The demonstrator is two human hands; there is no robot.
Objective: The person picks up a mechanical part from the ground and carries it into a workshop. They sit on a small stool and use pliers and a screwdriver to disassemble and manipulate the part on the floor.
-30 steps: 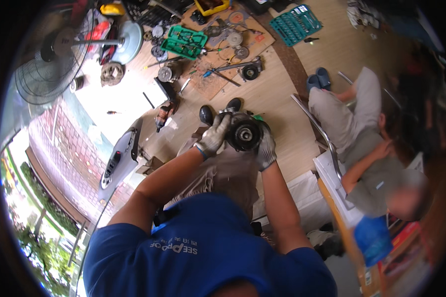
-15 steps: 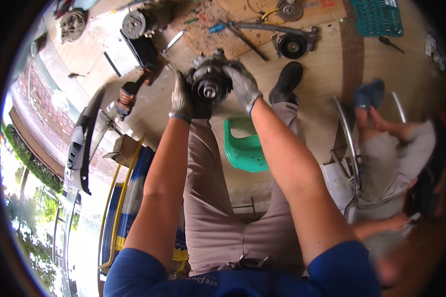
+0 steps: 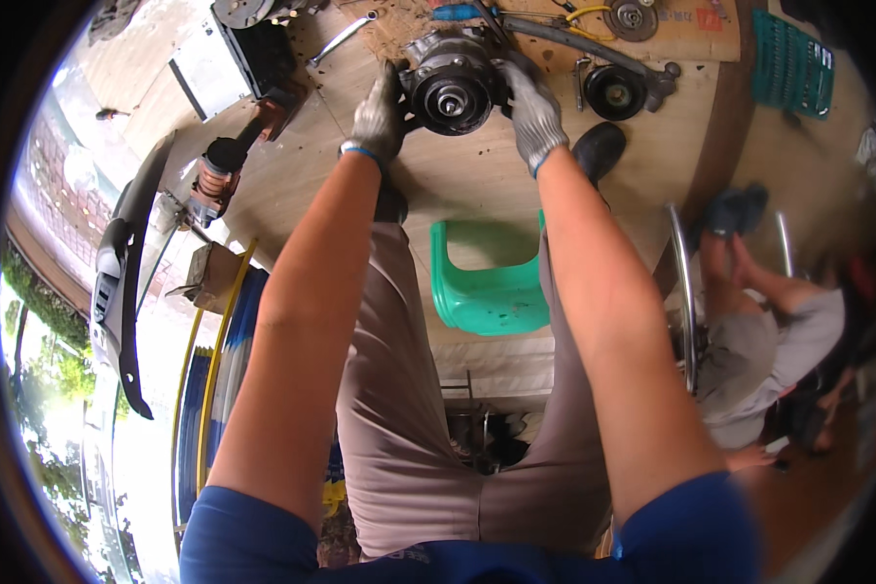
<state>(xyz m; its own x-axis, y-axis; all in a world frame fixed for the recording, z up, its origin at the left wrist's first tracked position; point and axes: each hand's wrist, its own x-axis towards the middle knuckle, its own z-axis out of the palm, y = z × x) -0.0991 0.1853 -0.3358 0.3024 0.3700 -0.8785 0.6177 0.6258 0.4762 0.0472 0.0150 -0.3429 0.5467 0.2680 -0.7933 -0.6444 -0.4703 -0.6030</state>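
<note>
While left hand (image 3: 375, 119) and right hand (image 3: 537, 112) clasp a metal part (image 3: 451, 94), fingers (image 3: 522, 86) partly hidden, grey disc (image 3: 241, 11) cropped

Pale lettering (image 3: 408, 555) is showing on the front of the blue shirt (image 3: 248, 530), low in the view, where it is coming out too small and foreshortened for reading. Red print (image 3: 711, 18) is standing on the cardboard (image 3: 686, 46) near the top edge, and its characters are appearing too blurred for making out.
</note>
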